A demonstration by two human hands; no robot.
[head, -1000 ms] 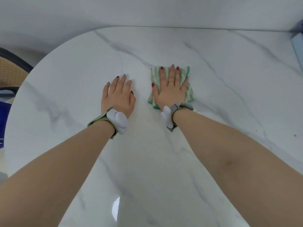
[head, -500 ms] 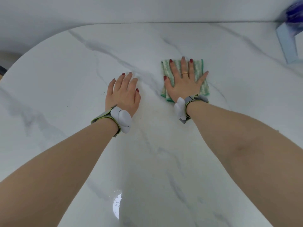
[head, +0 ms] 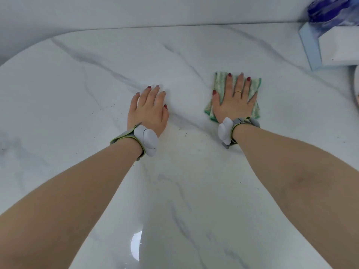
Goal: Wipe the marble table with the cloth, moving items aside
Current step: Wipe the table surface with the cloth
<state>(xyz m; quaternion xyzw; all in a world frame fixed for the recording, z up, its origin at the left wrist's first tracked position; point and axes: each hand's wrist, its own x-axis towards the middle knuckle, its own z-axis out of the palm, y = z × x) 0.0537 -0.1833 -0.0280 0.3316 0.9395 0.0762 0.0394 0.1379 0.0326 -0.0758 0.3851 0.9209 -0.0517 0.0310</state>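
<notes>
A folded green and white cloth [head: 254, 88] lies on the white marble table [head: 77, 94], right of centre. My right hand [head: 233, 100] presses flat on the cloth with fingers spread, covering most of it. My left hand [head: 148, 109] rests palm down on the bare marble to the left of the cloth, holding nothing. Small dark crumbs [head: 184, 133] lie between the two wrists and to the left of my left hand.
A light blue and white box [head: 330, 47] stands at the back right corner with a blue-purple object [head: 328, 8] behind it. A white rounded rim [head: 356, 84] shows at the right edge. A wall runs along the table's far side.
My right hand has slid the cloth to the right across the marble. The view has turned right, bringing the box at the back right into sight. My left hand stays flat.
</notes>
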